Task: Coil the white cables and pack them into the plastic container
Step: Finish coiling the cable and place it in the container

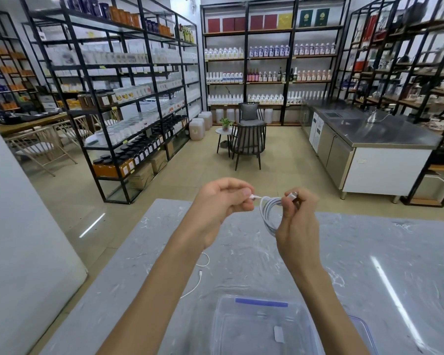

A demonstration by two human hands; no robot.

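Two white cables: coiled cable [268,211] pinched by both hands' fingers (left hand [217,208], right hand [296,221]); loose cable [199,280] on bench [369,252]; one plastic container [254,326].

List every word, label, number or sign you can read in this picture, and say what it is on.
None can be read.
Bottle labels on the back shelves: too small and blurred.
Jar labels on the left rack: blurred.
Red, yellow and green boxes on the top shelf: emblems only, unreadable.
Sticker inside the plastic container: no legible print.

Bare tabletop [369,252] right of the container [241,326]; loose cable [199,280] left.
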